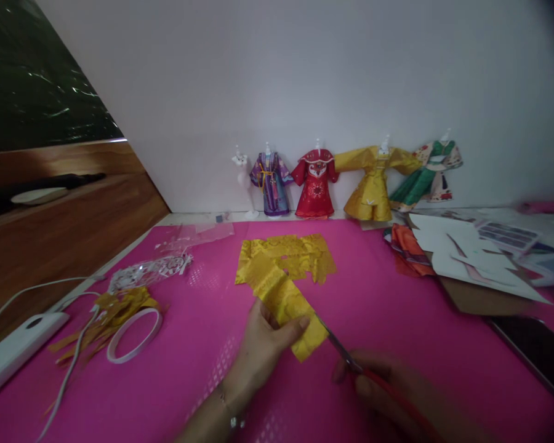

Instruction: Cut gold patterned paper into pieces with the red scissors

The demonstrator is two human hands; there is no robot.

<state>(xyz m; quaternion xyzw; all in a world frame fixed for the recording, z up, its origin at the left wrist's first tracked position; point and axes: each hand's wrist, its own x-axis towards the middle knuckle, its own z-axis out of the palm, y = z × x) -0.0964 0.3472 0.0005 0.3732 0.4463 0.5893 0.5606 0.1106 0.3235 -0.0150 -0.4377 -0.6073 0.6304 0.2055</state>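
Pinching a strip of yellow patterned paper (289,307) between thumb and fingers, the left hand (263,347) sits low centre on the pink mat (388,307). Right hand (388,387), at 4 o'clock from it, grips red-handled scissors (351,360), blades touching the strip's lower edge. Tape roll (133,334) lies at 9 o'clock.
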